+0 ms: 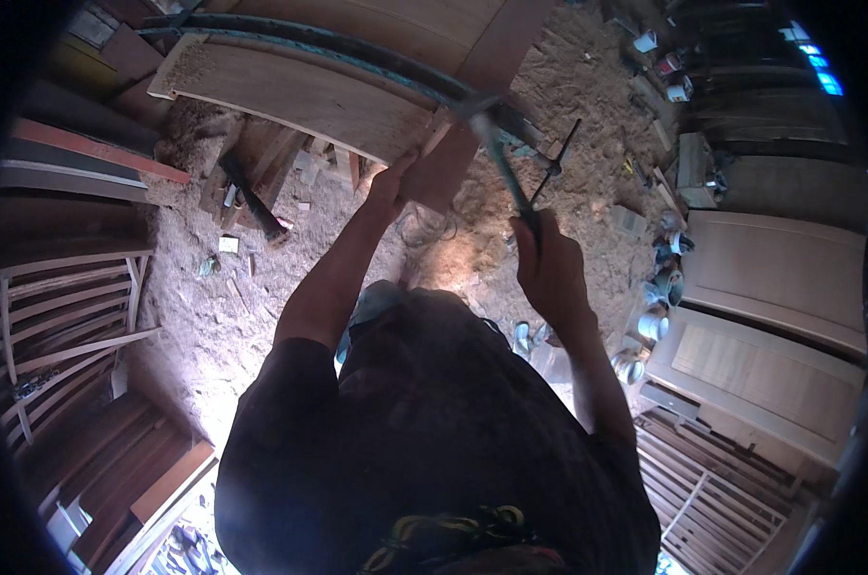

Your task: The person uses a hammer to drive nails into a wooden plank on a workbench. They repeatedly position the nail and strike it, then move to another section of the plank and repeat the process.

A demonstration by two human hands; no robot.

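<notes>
My right hand [551, 264] is wrapped round the green handle of a hammer [503, 163]. The hammer's head is smeared by motion and lies over the joint of a wooden panel [309, 101]. My left hand [393, 187] grips the near end of a reddish-brown wooden board [441, 172] along the panel's right side; its fingertips are partly hidden. Across the panel runs a long blue-green bar clamp [329, 46]. The clamp's screw handle [556, 165] sticks out at the right end, close beyond my right hand.
Sawdust and shavings [587, 105] cover the floor. Left of the panel lies a dark-handled tool [252, 196] near wood offcuts. Slatted frames [70, 307] stand at the left. Wooden door panels [769, 278] lean at the right, beside several cans and jars [653, 324].
</notes>
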